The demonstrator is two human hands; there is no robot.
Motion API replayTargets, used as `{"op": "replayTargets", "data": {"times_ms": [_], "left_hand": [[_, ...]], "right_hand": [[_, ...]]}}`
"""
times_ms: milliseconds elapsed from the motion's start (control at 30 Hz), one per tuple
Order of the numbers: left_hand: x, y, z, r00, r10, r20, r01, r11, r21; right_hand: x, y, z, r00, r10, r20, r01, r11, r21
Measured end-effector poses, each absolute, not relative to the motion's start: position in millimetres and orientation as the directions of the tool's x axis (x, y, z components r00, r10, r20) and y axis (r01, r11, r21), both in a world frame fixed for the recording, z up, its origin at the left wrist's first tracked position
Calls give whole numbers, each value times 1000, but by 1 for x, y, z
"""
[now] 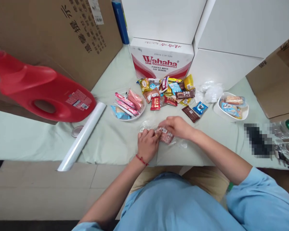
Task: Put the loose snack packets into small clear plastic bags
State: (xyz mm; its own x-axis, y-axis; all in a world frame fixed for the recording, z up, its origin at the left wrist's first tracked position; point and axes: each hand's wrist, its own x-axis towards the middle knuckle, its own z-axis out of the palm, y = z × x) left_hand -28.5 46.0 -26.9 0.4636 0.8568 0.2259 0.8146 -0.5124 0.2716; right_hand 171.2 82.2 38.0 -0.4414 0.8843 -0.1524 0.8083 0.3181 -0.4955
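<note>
Near the table's front edge, a reddish-brown wrapped snack packet (pixel 167 138) with a white barcode label lies between my hands. Crinkled clear plastic (pixel 146 125) spreads out around and under it. My left hand (pixel 148 144), with a red string bracelet at the wrist, is closed at the packet's left side, fingers curled on its edge and the plastic. Over the packet's top edge, my right hand (pixel 177 126) is closed in a pinch, its fingertips touching the wrapper. The fingers partly cover the packet's upper left.
Behind my hands is a pile of wrapped snacks (pixel 166 91) before a Wahaha carton (pixel 162 61). A bowl of snacks (pixel 142 112) sits left, a white container (pixel 218 110) right. A white roll (pixel 82 138) and large red jug (pixel 45 89) stand at left.
</note>
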Motion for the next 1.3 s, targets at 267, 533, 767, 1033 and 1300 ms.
{"op": "replayTargets", "data": {"times_ms": [267, 533, 767, 1033, 1300], "left_hand": [[-73, 55, -50, -115, 961, 251, 685, -106, 720], [-35, 59, -26, -84, 985, 148, 661, -56, 748], [-15, 34, -4, 453, 876, 168, 484, -400, 778], [-12, 8, -29, 591, 761, 268, 648, -645, 404], [-9, 3, -37, 554, 793, 254, 749, -607, 265]], "right_hand": [[151, 17, 10, -605, 780, -162, 792, 568, -224], [141, 15, 11, -593, 794, -136, 805, 575, -148], [162, -13, 4, -582, 813, 21, 749, 546, -375], [211, -28, -22, 253, 945, 208, 857, -119, -502], [175, 4, 14, 93, 996, 16, 776, -62, -628]]}}
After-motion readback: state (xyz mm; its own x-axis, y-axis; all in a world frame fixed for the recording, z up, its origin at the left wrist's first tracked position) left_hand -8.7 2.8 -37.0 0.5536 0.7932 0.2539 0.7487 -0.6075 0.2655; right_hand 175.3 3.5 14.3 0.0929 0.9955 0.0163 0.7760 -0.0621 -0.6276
